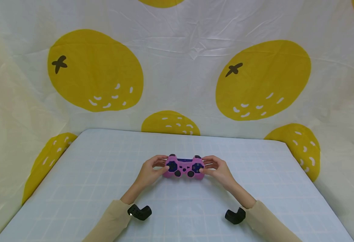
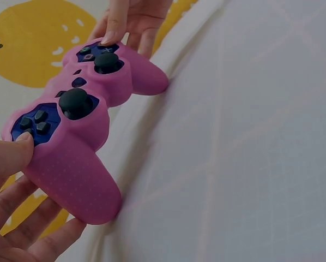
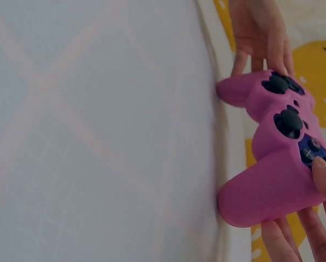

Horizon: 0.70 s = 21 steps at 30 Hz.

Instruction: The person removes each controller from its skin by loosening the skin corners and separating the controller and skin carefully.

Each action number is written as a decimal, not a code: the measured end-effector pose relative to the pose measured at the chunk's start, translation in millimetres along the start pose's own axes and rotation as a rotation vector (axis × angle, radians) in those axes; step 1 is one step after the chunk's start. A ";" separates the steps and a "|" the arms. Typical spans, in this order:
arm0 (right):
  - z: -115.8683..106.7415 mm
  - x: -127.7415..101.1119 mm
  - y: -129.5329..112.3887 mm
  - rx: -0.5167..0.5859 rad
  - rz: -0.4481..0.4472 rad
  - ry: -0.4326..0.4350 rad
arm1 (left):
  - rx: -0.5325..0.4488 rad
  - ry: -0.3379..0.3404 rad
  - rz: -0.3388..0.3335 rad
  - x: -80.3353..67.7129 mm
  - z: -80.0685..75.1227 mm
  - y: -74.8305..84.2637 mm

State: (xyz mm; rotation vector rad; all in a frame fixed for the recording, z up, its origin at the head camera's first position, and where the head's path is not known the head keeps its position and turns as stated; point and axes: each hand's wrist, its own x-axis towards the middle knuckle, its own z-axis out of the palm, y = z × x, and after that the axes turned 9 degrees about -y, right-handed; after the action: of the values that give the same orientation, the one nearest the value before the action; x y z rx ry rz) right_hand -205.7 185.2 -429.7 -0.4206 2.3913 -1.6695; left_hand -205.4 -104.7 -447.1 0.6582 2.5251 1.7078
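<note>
A game controller [image 1: 184, 169] in a pink sleeve, with dark blue button areas and two black thumbsticks, is held between both hands over the table. My left hand [image 1: 150, 170] pinches its left end, thumb on the direction buttons and fingers beneath. On the other end, my right hand [image 1: 218, 170] grips with the thumb by the symbol buttons and the fingers under the grip. In the left wrist view the controller [image 2: 70, 164] shows dotted texture on its near handle. The right wrist view shows the controller [image 3: 272, 185] with its handle ends close over the tabletop.
The table [image 1: 183, 215] has a pale blue checked cover. Behind and beside it hangs a white curtain [image 1: 177, 74] printed with large yellow fruit. Black wrist devices [image 1: 139, 212] sit at both beige sleeve cuffs [image 1: 116, 215].
</note>
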 end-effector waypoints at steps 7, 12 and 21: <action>-0.6 -2.5 1.9 0.010 -0.009 -0.006 | -0.005 -0.041 -0.013 -0.8 -0.7 -1.7; -1.5 -3.5 3.2 0.014 -0.012 -0.009 | -0.014 -0.058 -0.034 -0.1 -0.5 -2.7; -1.6 -0.1 4.1 -0.008 -0.015 -0.035 | -0.033 -0.022 -0.106 3.3 3.9 1.3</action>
State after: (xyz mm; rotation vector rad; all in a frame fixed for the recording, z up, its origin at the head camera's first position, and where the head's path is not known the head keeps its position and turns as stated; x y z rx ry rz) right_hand -206.6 188.0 -433.1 -0.4671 2.3761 -1.6456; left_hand -207.1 -99.7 -446.8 0.5284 2.4635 1.6937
